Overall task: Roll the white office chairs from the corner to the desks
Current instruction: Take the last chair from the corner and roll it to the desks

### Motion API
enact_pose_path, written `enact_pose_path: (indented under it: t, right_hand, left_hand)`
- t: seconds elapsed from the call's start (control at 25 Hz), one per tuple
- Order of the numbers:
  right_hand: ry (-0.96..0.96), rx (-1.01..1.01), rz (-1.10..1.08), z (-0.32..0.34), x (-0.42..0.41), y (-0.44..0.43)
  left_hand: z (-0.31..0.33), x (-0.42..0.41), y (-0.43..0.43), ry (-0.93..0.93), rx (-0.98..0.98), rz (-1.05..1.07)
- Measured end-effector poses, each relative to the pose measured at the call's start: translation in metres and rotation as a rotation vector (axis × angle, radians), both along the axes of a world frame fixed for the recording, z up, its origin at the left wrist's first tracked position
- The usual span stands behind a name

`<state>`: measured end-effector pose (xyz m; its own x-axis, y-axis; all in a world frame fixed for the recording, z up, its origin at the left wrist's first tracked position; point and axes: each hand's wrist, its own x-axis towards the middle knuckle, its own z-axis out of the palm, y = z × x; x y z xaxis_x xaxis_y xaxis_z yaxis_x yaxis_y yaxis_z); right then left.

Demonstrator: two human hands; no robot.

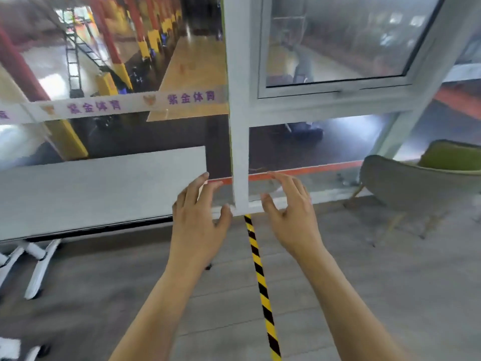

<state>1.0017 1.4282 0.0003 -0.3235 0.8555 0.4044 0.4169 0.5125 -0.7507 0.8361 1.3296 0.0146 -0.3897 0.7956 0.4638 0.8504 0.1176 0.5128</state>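
My left hand (199, 217) and my right hand (289, 209) are stretched out in front of me at chest height, fingers spread, holding nothing. They hover in front of a white window frame post (238, 152). No white office chair is clearly in view; white wheeled legs (39, 267) show at the lower left under a folded white tabletop (99, 188). Another white piece with a caster (15, 349) sits at the bottom left corner.
A grey lounge chair (406, 186) with a green cushion (453, 155) and wooden legs stands at the right by the window. Yellow-black hazard tape (260, 282) runs along the grey plank floor. Glass panes look down on a hall below.
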Motion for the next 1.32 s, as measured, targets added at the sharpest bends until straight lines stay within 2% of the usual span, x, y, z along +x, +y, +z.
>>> enact_pose_path:
  t: [0.4, 0.72, 0.96, 1.12, 1.32]
  right_hand:
    - [0.061, 0.020, -0.531, -0.021, 0.300, 0.125]
    - [-0.024, 0.006, -0.924, 0.005, 0.502, 0.252]
    - [-0.019, -0.022, -1.212, 0.006, 0.669, 0.295]
    - [0.038, -0.018, -1.315, -0.008, 0.794, 0.338]
    - [0.037, -0.012, -1.312, 0.000, 0.966, 0.418]
  left_hand:
    - [-0.017, 0.268, 0.223, 0.072, -0.044, -0.518]
    - [-0.010, 0.486, 0.425, 0.051, -0.054, -0.902]
    - [-0.003, 0.675, 0.517, 0.034, -0.031, -1.206]
    - [-0.012, 0.811, 0.576, 0.074, -0.049, -1.292]
    - [-0.008, 0.977, 0.657, 0.110, -0.031, -1.293]
